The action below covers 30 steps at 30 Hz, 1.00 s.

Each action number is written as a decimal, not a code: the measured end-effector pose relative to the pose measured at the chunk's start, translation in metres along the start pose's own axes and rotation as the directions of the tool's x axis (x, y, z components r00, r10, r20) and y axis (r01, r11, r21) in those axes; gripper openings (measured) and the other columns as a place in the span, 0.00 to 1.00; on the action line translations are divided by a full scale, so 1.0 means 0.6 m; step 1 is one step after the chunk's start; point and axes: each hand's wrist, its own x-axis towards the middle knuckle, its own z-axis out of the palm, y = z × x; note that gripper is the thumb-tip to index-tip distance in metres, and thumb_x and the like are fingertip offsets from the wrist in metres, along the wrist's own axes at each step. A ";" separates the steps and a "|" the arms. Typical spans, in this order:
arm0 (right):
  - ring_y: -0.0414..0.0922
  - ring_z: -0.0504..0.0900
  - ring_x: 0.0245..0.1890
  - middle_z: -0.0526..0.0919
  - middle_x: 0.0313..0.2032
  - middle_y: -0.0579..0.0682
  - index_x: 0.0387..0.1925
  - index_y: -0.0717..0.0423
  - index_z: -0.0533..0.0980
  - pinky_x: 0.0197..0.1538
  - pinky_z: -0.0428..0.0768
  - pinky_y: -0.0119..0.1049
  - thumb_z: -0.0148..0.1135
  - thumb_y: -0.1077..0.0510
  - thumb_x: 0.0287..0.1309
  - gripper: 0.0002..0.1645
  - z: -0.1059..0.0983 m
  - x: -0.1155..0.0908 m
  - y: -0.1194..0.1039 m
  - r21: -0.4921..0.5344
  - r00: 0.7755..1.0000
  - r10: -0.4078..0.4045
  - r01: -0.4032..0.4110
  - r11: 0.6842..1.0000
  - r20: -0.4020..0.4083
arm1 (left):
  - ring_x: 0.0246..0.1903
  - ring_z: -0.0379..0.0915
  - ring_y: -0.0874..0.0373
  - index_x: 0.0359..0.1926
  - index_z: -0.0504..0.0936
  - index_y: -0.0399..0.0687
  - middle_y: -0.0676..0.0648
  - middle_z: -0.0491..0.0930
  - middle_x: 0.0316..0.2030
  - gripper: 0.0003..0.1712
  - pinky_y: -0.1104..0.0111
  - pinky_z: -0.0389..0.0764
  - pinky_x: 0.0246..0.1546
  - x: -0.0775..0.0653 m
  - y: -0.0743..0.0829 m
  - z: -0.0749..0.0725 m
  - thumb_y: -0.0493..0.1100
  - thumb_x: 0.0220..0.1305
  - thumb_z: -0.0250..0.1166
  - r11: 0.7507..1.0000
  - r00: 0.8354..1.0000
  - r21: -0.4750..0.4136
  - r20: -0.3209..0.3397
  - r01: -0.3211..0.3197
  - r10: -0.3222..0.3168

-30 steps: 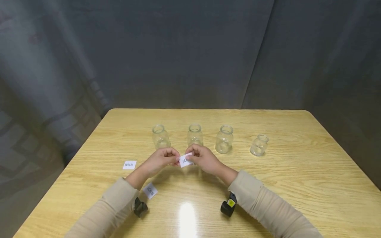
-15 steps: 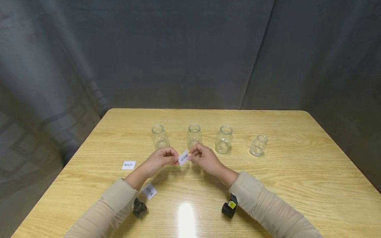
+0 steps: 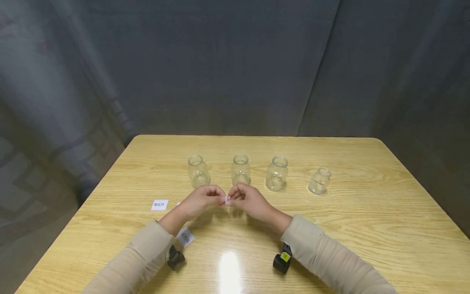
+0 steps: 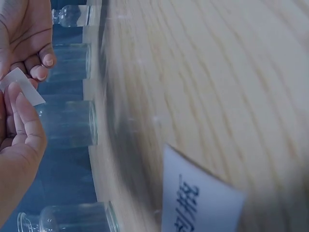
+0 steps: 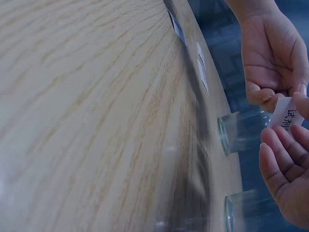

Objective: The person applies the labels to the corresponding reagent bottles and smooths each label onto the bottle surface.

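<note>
In the last half-sec. the white card point(image 5: 282, 115) had swung approx. edge-on in the head view & the hands had closed in: L hand point(image 3: 202, 201) and R hand point(image 3: 253, 201) both pinched it, thumb vs. fingers. So it was still being handled, i.e. just in front of the glass jars point(image 3: 276, 176), w/ other cards point(image 3: 159, 205) on the table point(image 3: 367, 232).
</note>
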 end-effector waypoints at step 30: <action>0.43 0.74 0.30 0.75 0.29 0.51 0.35 0.63 0.71 0.36 0.75 0.37 0.57 0.63 0.51 0.09 0.001 -0.016 -0.010 0.058 0.999 -0.011 0.009 0.998 0.036 | 0.41 0.69 0.43 0.35 0.73 0.32 0.45 0.76 0.33 0.10 0.59 0.69 0.47 -0.003 0.004 0.008 0.38 0.57 0.56 1.000 0.999 -0.010 0.034 0.024 -0.023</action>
